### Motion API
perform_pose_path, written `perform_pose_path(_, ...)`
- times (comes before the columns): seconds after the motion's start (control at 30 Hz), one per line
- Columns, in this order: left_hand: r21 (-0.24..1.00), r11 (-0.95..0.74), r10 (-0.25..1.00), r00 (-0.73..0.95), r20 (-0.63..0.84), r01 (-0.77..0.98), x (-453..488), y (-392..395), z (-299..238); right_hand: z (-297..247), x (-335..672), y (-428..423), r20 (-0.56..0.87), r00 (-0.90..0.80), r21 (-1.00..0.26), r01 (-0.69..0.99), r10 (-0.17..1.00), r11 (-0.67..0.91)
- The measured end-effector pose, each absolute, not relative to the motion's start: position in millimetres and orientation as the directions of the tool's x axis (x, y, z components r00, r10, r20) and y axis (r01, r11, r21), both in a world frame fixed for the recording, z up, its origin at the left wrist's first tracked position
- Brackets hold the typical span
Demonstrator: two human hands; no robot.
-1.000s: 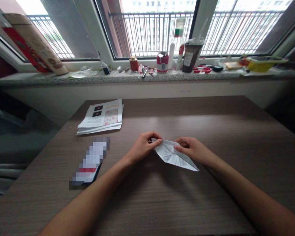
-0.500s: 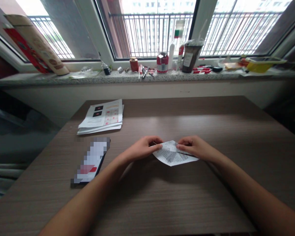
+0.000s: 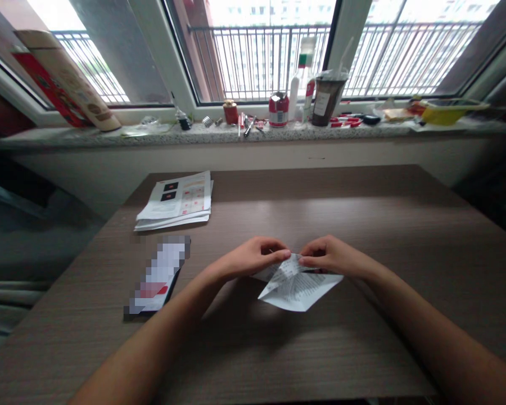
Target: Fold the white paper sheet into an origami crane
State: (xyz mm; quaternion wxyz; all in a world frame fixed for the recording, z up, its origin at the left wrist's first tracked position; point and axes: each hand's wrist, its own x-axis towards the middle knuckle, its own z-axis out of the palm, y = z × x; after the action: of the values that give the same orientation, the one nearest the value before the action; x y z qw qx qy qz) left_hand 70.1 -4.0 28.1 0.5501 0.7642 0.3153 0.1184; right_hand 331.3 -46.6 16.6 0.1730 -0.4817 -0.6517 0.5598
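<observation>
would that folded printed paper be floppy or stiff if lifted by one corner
Probably floppy: the folded paper is a thin sheet, bending where the left hand and right hand pinch it. Likely very light, so a push would slide it across the smooth table. Its creases may stiffen it a little.

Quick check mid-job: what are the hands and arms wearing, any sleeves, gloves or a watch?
The left hand and right hand are ungloved, no rings visible. The left forearm and right forearm are bare to the frame edge: no sleeve, watch or band shows.
</observation>
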Motion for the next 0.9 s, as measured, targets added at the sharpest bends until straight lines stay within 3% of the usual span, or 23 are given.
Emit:
perform_pose_path(0.13, 0.926, -0.179, 0.618, 0.770, -0.158, 0.333, 72.4, -4.6, 20.6, 13.8, 331.8, -44.7, -0.315, -0.465, -0.929, 0.328, 0.827, -0.170)
perform_pose_path(0.27, 0.941, -0.124, 0.737, 0.664, -0.126, 0.316, 72.8, -2.1, 11.4, 5.9, 335.7, -37.4, -0.361, -0.302, -0.929, 0.036, 0.882, -0.368)
perform_pose_path(0.37, 0.968, -0.004, 0.821, 0.554, -0.140, 0.252, 74.3, -1.1, 7.4, 1.7, 338.6, -32.4, -0.384, -0.218, -0.904, -0.109, 0.897, -0.413)
perform_pose_path(0.43, 0.976, 0.053, 0.859, 0.488, -0.154, 0.213, 75.9, -1.2, 5.8, 0.7, 338.3, -31.9, -0.372, -0.201, -0.912, -0.104, 0.906, -0.397)
perform_pose_path(0.6, 0.985, 0.144, 0.890, 0.423, -0.172, 0.097, 81.4, -3.8, 1.8, -1.9, 328.9, -38.1, -0.315, -0.284, -0.949, 0.088, 0.905, -0.303)
perform_pose_path(0.9, 0.951, 0.290, 0.879, 0.421, -0.223, -0.102, 94.3, -16.1, -2.3, -3.2, 314.8, -43.3, -0.180, -0.213, -0.980, 0.122, 0.960, -0.157)
